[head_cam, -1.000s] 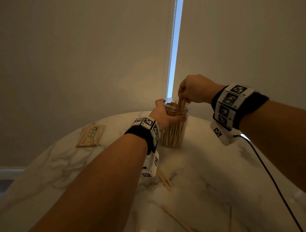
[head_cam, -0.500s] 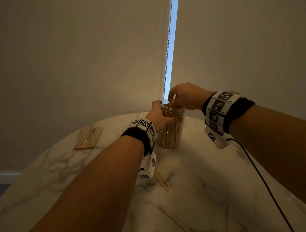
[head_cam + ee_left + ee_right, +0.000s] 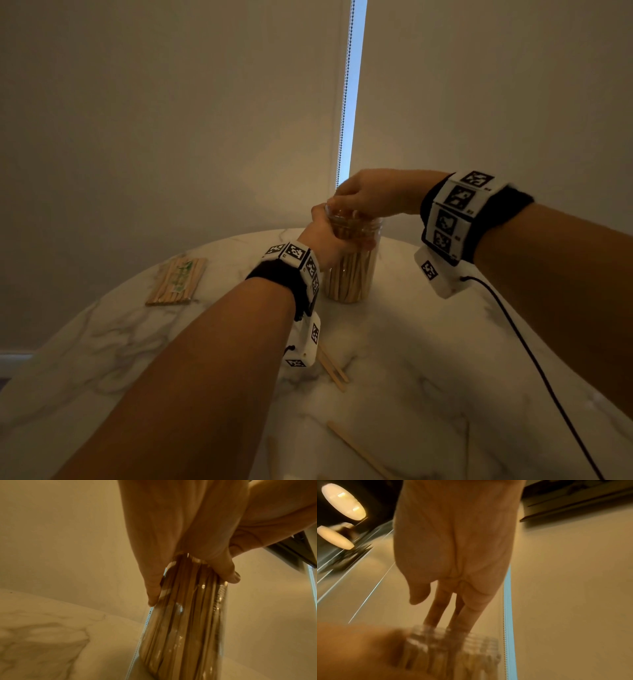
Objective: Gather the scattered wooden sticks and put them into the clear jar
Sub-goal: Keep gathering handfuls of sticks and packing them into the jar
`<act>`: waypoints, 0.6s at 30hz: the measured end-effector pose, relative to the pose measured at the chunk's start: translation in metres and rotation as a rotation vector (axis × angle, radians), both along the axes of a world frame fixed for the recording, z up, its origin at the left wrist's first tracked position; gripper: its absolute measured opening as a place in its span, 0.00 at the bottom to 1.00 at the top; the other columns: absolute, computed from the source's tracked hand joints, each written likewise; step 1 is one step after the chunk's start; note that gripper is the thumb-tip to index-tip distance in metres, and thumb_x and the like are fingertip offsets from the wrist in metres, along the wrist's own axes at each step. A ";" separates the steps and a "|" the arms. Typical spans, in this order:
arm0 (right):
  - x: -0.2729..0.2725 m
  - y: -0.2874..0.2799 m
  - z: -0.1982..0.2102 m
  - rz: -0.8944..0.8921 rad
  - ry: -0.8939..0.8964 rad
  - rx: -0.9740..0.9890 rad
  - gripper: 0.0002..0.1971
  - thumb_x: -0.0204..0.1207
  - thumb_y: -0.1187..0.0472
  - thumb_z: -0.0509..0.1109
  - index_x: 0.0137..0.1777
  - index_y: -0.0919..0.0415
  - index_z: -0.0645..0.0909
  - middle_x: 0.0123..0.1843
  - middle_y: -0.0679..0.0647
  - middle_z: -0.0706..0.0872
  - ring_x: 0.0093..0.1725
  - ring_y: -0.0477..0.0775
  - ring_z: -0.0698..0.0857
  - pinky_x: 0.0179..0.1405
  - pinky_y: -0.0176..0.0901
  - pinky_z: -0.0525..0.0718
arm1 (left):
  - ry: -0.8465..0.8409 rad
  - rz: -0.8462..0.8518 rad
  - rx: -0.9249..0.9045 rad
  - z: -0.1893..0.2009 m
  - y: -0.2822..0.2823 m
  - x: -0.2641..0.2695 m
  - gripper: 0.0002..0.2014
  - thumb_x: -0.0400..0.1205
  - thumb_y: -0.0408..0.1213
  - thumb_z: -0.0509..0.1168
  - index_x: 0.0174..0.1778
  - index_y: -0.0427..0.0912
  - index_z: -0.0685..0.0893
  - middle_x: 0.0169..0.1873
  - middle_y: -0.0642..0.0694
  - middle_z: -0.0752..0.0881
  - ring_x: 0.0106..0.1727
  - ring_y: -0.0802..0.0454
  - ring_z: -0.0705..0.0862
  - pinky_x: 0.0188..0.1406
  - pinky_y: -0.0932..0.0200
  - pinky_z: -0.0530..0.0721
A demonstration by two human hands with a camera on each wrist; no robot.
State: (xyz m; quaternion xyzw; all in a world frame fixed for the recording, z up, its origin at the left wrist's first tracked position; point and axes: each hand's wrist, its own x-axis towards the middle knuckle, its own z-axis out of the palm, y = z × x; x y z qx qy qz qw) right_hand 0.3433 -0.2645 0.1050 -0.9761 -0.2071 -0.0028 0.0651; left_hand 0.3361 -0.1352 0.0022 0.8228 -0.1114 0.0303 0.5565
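Observation:
The clear jar (image 3: 352,270), packed with upright wooden sticks, stands on the marble table (image 3: 428,359) toward its far side. My left hand (image 3: 334,236) grips the jar just below its rim; the left wrist view shows thumb and fingers wrapped round the jar (image 3: 185,622). My right hand (image 3: 347,210) hovers over the mouth, and in the blurred right wrist view its straight fingers (image 3: 436,609) reach down to the jar's rim (image 3: 453,641) with no stick showing between them. Loose sticks (image 3: 334,368) lie near my left wrist, and another stick (image 3: 359,448) lies closer to me.
A wrapped pack of sticks (image 3: 176,281) lies at the table's far left. A black cable (image 3: 534,363) runs from my right wrist across the table's right side. A wall and a blind with a bead chain (image 3: 344,102) stand right behind the table.
My right hand held sticks poking out of the jar; it has since dropped lower, the sticks have sunk inside, and its fingers now rest at the mouth. My left hand kept its grip.

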 end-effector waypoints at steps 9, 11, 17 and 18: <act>0.015 -0.018 -0.008 -0.152 -0.241 0.536 0.04 0.82 0.62 0.71 0.50 0.62 0.85 0.39 0.53 0.92 0.33 0.44 0.92 0.40 0.40 0.91 | -0.020 -0.003 0.024 -0.001 0.000 0.002 0.52 0.72 0.47 0.81 0.83 0.42 0.52 0.67 0.49 0.79 0.59 0.56 0.79 0.50 0.69 0.77; 0.017 -0.018 -0.012 -0.193 -0.322 0.619 0.01 0.80 0.65 0.73 0.49 0.62 0.83 0.36 0.53 0.92 0.32 0.45 0.92 0.39 0.43 0.91 | -0.020 -0.002 0.031 -0.002 0.000 0.003 0.53 0.72 0.47 0.81 0.83 0.42 0.52 0.69 0.48 0.78 0.60 0.56 0.79 0.54 0.66 0.76; 0.008 -0.004 -0.010 -0.120 -0.350 0.167 0.08 0.76 0.69 0.69 0.45 0.59 0.90 0.43 0.51 0.91 0.43 0.50 0.87 0.43 0.41 0.83 | -0.004 -0.015 0.007 -0.003 0.001 0.002 0.53 0.72 0.45 0.81 0.84 0.43 0.51 0.62 0.52 0.78 0.52 0.62 0.80 0.39 0.76 0.76; 0.008 -0.003 -0.008 -0.120 -0.434 0.194 0.10 0.76 0.70 0.68 0.44 0.59 0.90 0.43 0.53 0.92 0.43 0.52 0.88 0.44 0.43 0.84 | 0.000 -0.014 0.006 -0.003 0.002 0.003 0.54 0.71 0.46 0.81 0.84 0.43 0.51 0.63 0.52 0.78 0.55 0.59 0.80 0.41 0.75 0.76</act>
